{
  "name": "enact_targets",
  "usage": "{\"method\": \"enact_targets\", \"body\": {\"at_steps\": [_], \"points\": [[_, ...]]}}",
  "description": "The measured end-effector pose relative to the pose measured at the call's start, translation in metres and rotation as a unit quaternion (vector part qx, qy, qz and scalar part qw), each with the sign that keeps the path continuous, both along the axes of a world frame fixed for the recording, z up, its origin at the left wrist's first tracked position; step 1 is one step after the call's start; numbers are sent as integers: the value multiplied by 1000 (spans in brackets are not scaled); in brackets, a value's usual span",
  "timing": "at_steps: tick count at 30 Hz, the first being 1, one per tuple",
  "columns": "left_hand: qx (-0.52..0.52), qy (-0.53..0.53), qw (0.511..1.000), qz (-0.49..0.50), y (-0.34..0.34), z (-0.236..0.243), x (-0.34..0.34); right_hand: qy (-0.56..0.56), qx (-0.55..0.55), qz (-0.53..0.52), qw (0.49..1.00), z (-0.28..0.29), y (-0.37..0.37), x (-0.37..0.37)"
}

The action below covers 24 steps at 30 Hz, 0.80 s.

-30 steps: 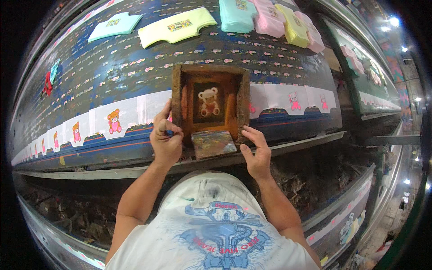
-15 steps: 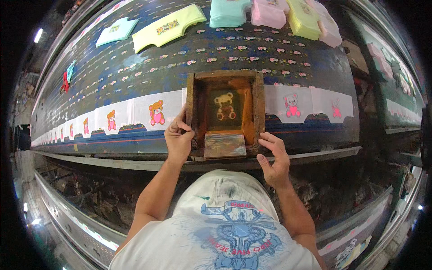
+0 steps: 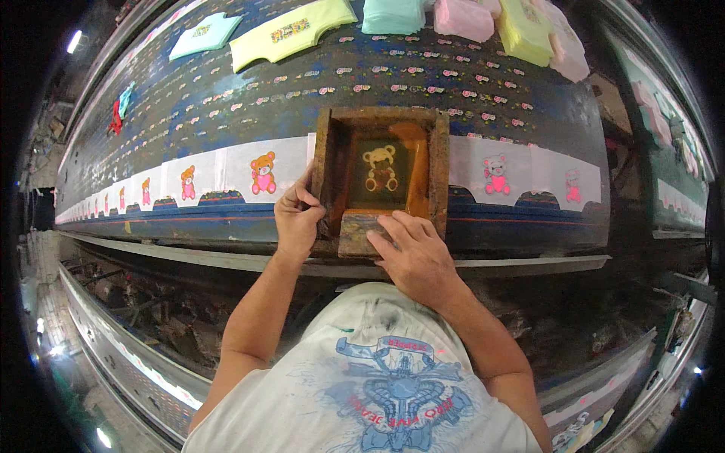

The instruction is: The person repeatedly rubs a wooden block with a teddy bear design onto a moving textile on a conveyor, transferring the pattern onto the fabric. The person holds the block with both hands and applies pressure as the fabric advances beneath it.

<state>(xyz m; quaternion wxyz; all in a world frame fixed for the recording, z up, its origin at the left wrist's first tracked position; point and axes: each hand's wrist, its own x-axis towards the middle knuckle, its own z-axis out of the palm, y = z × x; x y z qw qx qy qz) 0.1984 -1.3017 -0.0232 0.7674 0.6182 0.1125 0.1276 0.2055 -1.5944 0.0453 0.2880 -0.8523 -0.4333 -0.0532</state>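
A wooden screen-printing frame (image 3: 439, 155) lies over the row of white fabric pieces, a bear-shaped stencil (image 3: 381, 167) visible in its dark mesh. My left hand (image 3: 297, 220) is closed on the frame's left side bar near the lower corner. Inside the frame, against its near edge, rests a paint-stained squeegee (image 3: 358, 235). My right hand (image 3: 414, 253) grips the squeegee's right part, with its fingers over the top edge and the thumb on the near face. Printed bears (image 3: 263, 174) in brown and pink show to the left; paler, pink-and-grey bears (image 3: 497, 175) show to the right.
The long dark table (image 3: 226, 128) carries rows of small printed marks. Folded yellow (image 3: 294, 32), mint (image 3: 393, 16) and pink (image 3: 462, 19) garments lie along its far side. A metal rail (image 3: 521, 263) runs along the near edge. A red and teal cloth (image 3: 118, 109) lies far left.
My right hand has left the frame's right side and moved left onto the squeegee, closing on it. My left hand stays on the frame. The view has shifted slightly.
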Motion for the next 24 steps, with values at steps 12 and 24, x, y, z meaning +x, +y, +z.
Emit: {"method": "enact_targets", "body": {"at_steps": [12, 24], "points": [[52, -14, 999, 0, 2, -21, 2, 91, -97, 39, 990, 40, 6, 96], [111, -27, 993, 6, -3, -21, 2, 24, -51, -40, 998, 23, 37, 152]]}}
